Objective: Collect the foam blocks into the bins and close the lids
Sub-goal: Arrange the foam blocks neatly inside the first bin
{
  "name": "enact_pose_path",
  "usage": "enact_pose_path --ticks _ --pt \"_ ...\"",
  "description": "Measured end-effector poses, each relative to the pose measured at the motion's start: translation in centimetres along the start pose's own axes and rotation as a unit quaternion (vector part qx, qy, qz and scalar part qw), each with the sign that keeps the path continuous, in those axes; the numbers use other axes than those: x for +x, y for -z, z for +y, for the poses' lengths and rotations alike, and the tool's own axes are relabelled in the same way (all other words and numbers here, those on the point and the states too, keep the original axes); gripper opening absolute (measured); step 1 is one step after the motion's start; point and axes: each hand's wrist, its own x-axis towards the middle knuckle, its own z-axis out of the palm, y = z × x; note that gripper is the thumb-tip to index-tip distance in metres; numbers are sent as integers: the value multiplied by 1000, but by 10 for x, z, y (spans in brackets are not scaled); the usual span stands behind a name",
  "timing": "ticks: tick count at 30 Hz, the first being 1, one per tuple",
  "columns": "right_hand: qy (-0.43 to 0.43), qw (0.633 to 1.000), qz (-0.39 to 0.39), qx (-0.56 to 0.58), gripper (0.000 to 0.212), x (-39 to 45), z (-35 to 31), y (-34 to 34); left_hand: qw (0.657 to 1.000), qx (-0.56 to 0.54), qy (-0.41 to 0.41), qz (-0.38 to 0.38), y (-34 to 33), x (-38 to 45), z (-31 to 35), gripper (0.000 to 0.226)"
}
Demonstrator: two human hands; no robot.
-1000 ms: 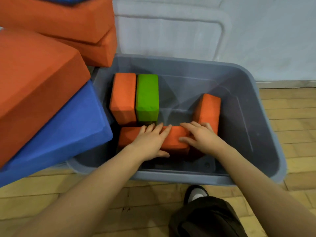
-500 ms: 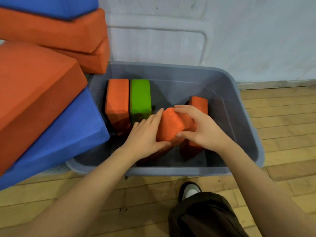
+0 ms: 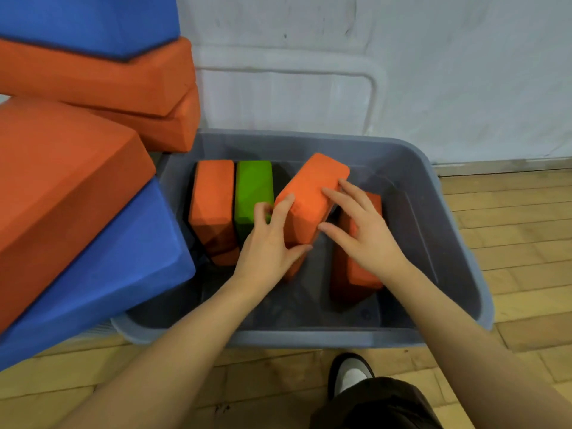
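Note:
A grey plastic bin (image 3: pixel 309 338) stands on the wooden floor against the wall. Inside it, an orange block (image 3: pixel 213 209) and a green block (image 3: pixel 253 188) stand on edge side by side at the left. Another orange block (image 3: pixel 356 275) lies at the right, partly under my right wrist. Both hands hold a third orange foam block (image 3: pixel 312 193), tilted with its far end raised in the middle of the bin. My left hand (image 3: pixel 267 246) grips its left side, thumb round the near corner. My right hand (image 3: pixel 363 233) holds its top and right side. No lid is in view.
Large orange blocks (image 3: pixel 62 187) and blue foam blocks (image 3: pixel 102 267) are piled at the left and overhang the bin's left edge. A white wall (image 3: pixel 433 72) rises just behind the bin. My shoe (image 3: pixel 351 374) and a dark trouser leg are in front of the bin.
The orange block lay flat at the bin's near side under both hands. It has been lifted, turned and tilted up toward the middle beside the green block.

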Motion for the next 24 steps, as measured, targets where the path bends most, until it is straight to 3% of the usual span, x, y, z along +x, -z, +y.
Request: enact_pose_path --ticks 3,7,10,14,17,21,24 --pt "6 1000 -11 6 55 14 12 3 995 88 -51 19 -7 13 -2 91" --pt "-36 992 -90 -85 59 5 43 -12 947 306 -100 -1 -21 15 -15 73" --pt "-137 979 -81 -128 62 -8 59 -16 944 308 -110 -32 -24 17 -23 74" --pt "-283 926 -114 -220 69 -18 74 -19 945 308 -101 -47 -33 15 -21 75" --pt "-364 895 -120 -226 79 -20 83 -27 952 286 -94 -57 -38 20 -17 67" --pt "-379 900 -117 -183 87 -15 84 -36 958 266 -82 -65 -40 25 -17 62" --pt "-353 911 -94 -192 79 -13 81 -33 964 247 -76 -67 -46 23 -18 64"
